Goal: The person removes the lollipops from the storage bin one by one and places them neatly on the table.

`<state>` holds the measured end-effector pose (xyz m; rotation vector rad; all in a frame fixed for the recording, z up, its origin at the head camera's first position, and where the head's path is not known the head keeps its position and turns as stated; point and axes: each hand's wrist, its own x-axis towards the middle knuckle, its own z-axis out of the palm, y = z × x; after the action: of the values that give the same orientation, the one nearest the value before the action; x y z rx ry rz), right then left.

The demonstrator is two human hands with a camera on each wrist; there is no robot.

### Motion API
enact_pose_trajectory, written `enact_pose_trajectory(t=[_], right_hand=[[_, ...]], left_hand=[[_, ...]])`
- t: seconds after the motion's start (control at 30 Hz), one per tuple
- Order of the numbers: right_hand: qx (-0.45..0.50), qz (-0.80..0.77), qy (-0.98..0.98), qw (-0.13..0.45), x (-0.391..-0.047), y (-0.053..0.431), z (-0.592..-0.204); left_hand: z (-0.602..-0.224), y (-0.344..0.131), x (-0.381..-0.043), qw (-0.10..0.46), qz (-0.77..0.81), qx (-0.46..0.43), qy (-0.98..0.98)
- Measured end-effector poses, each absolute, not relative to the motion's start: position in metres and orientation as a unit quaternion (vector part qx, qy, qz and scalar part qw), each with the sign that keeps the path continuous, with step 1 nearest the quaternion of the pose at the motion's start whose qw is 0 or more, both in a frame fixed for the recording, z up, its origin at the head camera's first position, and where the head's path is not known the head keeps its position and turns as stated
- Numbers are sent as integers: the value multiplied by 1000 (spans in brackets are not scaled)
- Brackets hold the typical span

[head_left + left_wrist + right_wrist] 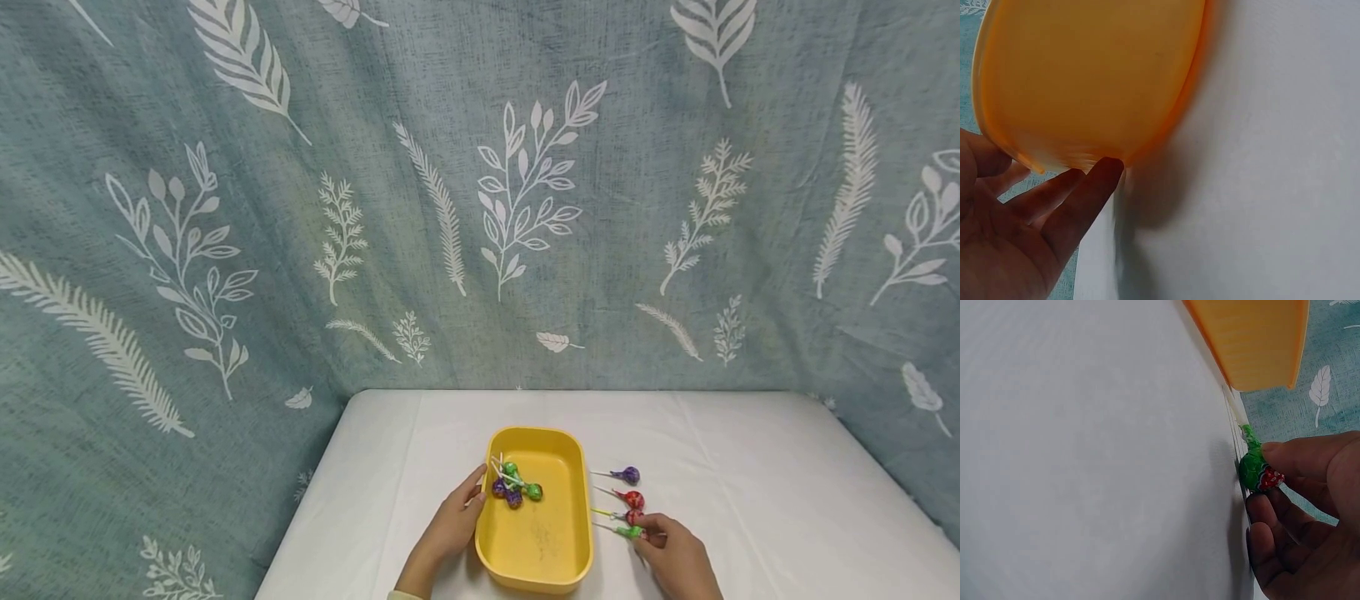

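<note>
While steadying yellow tray [577, 492] at left wall, left hand [450, 527] fingers straight; right hand [675, 554] pinching green lollipop [632, 531] near right of tray, lifting-ready.

Yellow tray [579, 500] on a white counter [750, 500]; lollipops in green [632, 531], red [634, 499] and purple [628, 475] wrappers; grey-green curtain [300, 208] patterned with white leaves.

the tray [558, 575] sits on the worktop [787, 500] near its front edge, with a cluster of lollipops [513, 487] in its far left corner; the left hand [453, 525] touches its left wall, and more lollipops [630, 500] lie just right of it, the right hand [675, 554] at the nearest one
</note>
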<state>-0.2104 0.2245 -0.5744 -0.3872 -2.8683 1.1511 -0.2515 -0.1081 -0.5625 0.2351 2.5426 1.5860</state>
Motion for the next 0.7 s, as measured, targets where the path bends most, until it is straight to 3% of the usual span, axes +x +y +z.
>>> enact_pose_trajectory(t=[0.7], right_hand=[[-118,368,-922,6,-207,227,-571]], left_hand=[[-563,-110,-251,64,535,89,838]])
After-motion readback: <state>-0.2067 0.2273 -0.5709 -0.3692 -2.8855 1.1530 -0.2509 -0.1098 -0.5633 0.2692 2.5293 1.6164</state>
